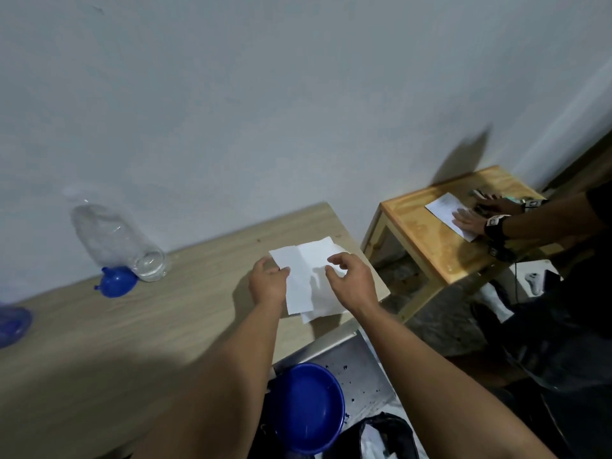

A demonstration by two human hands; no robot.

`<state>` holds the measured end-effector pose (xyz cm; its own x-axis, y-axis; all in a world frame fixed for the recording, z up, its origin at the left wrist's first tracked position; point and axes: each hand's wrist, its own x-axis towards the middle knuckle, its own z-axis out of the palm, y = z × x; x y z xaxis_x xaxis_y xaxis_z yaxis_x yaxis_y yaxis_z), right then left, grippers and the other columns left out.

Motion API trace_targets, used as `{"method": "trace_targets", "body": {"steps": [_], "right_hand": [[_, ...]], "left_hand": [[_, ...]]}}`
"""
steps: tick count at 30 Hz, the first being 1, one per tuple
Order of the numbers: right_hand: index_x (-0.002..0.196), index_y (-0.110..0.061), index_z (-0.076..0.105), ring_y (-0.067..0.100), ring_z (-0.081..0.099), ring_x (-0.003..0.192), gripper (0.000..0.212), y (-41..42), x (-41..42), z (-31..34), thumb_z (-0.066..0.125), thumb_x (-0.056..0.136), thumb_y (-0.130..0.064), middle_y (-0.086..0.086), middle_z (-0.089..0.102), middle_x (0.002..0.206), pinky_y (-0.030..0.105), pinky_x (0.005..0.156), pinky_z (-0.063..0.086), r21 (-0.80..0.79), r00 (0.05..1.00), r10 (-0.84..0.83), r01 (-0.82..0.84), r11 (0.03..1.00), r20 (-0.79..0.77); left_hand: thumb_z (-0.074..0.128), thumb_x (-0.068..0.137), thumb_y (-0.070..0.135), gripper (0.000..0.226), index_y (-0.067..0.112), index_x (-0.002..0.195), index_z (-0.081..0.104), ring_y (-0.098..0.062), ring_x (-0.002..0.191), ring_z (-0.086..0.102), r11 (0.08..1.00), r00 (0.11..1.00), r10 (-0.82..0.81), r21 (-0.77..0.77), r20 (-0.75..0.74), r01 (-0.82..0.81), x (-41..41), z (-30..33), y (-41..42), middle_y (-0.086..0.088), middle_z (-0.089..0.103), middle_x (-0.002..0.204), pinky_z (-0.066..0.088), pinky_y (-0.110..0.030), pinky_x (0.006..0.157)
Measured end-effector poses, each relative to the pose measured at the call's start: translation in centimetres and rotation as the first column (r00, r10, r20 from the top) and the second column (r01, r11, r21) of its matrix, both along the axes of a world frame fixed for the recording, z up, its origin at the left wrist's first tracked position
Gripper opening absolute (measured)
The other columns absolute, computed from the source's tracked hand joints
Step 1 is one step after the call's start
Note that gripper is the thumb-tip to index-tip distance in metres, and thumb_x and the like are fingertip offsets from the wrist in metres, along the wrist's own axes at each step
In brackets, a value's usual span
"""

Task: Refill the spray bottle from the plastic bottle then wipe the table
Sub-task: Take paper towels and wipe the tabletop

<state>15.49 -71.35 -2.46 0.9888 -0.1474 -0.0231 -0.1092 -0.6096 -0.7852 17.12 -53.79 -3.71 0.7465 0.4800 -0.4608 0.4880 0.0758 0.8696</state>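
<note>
White paper tissues [306, 271] lie spread near the right end of the light wooden table [132, 326]. My left hand [268, 281] pinches the left edge of the top tissue. My right hand [352, 279] hovers over the tissues' right side, fingers curled and apart, perhaps touching them. A clear plastic bottle [114, 238] stands at the back left by the wall, leaning in this wide view. A small blue funnel-like piece [117, 281] lies at its base. A blurred blue object [11, 326], possibly the spray bottle, sits at the far left edge.
A blue basin [303, 407] rests on a metal surface [361, 366] below the table's front edge, beside a black bag [387, 435]. To the right stands a small wooden side table [427, 236], where another person's hands [477, 217] press on a paper.
</note>
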Motion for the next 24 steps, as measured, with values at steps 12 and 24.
{"method": "trace_targets", "body": {"steps": [12,24], "right_hand": [[0.115,-0.025,0.072,0.011,0.065,0.106,0.018,-1.3,-0.3,1.4,0.068,0.099,-0.031,-0.009,0.07,0.116,0.036,0.096,0.057,0.095,0.991,-0.129,0.131,0.987,-0.023],[0.108,-0.025,0.07,0.01,0.067,0.101,0.011,-1.0,1.4,4.9,0.06,0.106,-0.027,-0.011,0.071,0.102,0.032,0.095,0.056,0.372,0.972,-0.235,0.209,0.904,0.025]], "left_hand": [[0.046,0.082,-0.001,0.048,0.027,0.104,0.079,-0.026,0.08,0.067,0.958,0.97,-0.238,-0.154,0.048,0.242,1.5,4.9,-1.4,-0.005,0.075,0.104,0.057,-0.034,0.079],[0.048,0.09,-0.001,0.036,0.012,0.106,0.077,-0.013,0.047,0.038,0.889,0.935,-0.296,-0.301,0.196,0.345,2.1,13.4,-2.7,0.003,0.042,0.055,0.046,-0.026,0.062]]}}
